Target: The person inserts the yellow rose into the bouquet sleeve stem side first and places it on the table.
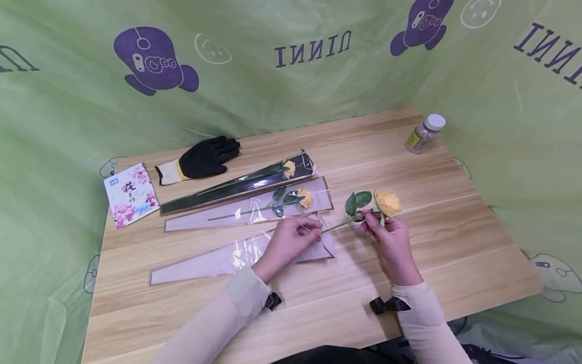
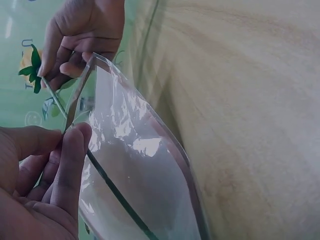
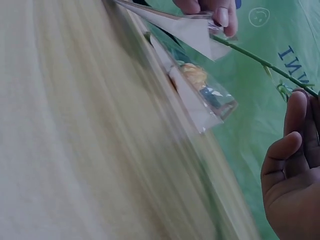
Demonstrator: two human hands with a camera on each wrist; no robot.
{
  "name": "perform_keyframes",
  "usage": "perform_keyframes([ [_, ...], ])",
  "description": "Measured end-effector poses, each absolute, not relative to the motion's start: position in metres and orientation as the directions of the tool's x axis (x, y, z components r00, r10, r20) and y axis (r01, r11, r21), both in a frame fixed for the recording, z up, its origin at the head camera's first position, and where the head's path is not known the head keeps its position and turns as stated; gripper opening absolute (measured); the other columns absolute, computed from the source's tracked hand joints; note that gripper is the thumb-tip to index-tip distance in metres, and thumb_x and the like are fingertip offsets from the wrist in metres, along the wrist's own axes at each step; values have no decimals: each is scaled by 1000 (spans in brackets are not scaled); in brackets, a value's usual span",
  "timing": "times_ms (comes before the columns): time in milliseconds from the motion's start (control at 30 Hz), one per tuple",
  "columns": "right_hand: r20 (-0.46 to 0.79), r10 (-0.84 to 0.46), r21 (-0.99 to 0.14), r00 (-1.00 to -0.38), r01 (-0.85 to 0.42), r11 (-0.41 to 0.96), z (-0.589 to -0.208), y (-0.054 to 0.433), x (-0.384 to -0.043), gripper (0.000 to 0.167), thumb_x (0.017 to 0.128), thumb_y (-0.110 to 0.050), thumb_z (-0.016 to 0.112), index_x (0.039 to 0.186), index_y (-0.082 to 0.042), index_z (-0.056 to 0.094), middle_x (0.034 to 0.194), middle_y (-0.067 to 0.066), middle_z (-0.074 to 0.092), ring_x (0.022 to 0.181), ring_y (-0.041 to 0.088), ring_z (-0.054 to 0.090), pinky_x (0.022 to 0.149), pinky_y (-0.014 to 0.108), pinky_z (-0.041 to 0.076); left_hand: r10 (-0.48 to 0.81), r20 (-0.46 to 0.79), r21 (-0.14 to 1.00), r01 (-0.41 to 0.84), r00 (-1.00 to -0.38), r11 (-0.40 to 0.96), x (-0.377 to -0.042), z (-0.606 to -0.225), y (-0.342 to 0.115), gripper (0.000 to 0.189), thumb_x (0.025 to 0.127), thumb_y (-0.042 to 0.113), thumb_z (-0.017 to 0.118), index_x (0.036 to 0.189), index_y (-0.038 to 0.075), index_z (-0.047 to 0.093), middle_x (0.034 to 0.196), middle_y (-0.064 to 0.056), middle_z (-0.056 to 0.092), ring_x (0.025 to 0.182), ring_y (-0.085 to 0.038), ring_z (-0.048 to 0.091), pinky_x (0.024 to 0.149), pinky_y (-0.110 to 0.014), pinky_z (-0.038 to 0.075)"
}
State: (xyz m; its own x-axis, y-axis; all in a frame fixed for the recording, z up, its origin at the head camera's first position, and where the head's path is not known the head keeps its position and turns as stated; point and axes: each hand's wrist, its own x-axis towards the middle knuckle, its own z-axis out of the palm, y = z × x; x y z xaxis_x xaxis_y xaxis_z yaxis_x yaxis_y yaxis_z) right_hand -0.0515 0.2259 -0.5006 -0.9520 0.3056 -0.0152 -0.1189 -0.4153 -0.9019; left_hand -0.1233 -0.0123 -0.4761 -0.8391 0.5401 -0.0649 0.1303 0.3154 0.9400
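Note:
My right hand (image 1: 388, 237) pinches the stem of a yellow artificial rose (image 1: 387, 203) just under the bloom, with green leaves (image 1: 357, 201) beside the fingers. The lower stem (image 2: 117, 192) runs inside a clear-fronted flower sleeve (image 2: 130, 135), as the left wrist view shows. At the sleeve's wide mouth, my left hand (image 1: 293, 240) pinches the film edge between thumb and fingers. The rest of this sleeve (image 1: 200, 265) stretches left across the table, tapering to a narrow end. Bloom and leaves are outside the sleeve.
Behind lie a white sleeve (image 1: 223, 207) and a black sleeve (image 1: 236, 184), each with a yellow rose inside. A black-palmed work glove (image 1: 204, 159) and a floral-print packet (image 1: 132, 194) are at the back left. A white-capped jar (image 1: 423, 135) stands at the table's (image 1: 477, 263) back right.

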Motion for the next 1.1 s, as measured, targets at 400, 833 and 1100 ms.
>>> perform_keyframes([
  [400, 16, 235, -901, -972, -116, -418, -502, 222, -49, 10, 100, -4, 63, 109, -2, 66, 95, 9, 71, 74, 16, 65, 67, 24, 56, 573, -78, 939, 132, -815, 317, -126, -470, -14, 13, 96, 11, 71, 106, 5, 77, 86, 6, 74, 76, -7, 69, 68, -25, 59],
  [833, 29, 140, -912, -990, -83, -400, -505, 217, -44, 18, 98, 3, 63, 115, -2, 69, 104, 10, 73, 80, 16, 67, 75, 28, 60, 620, -62, 934, 174, -783, 313, -130, -464, -14, 14, 95, 9, 71, 106, 4, 77, 83, 6, 74, 76, -6, 69, 70, -25, 59],
  [1100, 64, 47, -929, -997, -76, -361, -508, 216, -44, 19, 97, 6, 61, 113, -1, 70, 106, 11, 72, 88, 19, 67, 82, 32, 60, 620, -59, 935, 174, -783, 308, -129, -462, -13, 13, 95, 9, 72, 106, 7, 78, 90, 7, 74, 77, -7, 69, 71, -25, 59],
])
